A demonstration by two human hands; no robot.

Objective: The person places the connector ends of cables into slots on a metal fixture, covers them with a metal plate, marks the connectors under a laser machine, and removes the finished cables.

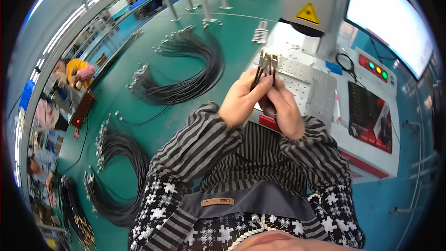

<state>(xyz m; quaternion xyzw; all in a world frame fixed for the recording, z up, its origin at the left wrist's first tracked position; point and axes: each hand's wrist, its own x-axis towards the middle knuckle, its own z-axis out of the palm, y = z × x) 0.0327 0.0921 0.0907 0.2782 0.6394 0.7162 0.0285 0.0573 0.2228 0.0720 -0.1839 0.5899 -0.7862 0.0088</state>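
Observation:
My left hand [242, 96] and my right hand [287, 110] are together in front of my chest, over the near edge of a perforated metal plate [297, 81]. Between them they grip a few black cables with metal connectors [268, 61], the connector ends pointing away from me. Both hands are closed, fingers pressed together around the cables; how many each one holds cannot be made out. Several bundles of similar cables lie left on the green table: a large curved bundle [211, 65] farther off, a second bundle [158, 93] against it, and a nearer coil [134, 162].
Above the plate hangs a white machine head [306, 4] with a yellow warning triangle. On the right stand a bright monitor [388, 18], a red panel of lit buttons [375, 69], a black printed sheet [369, 111] and a pen [337, 106]. Other people work at the far left.

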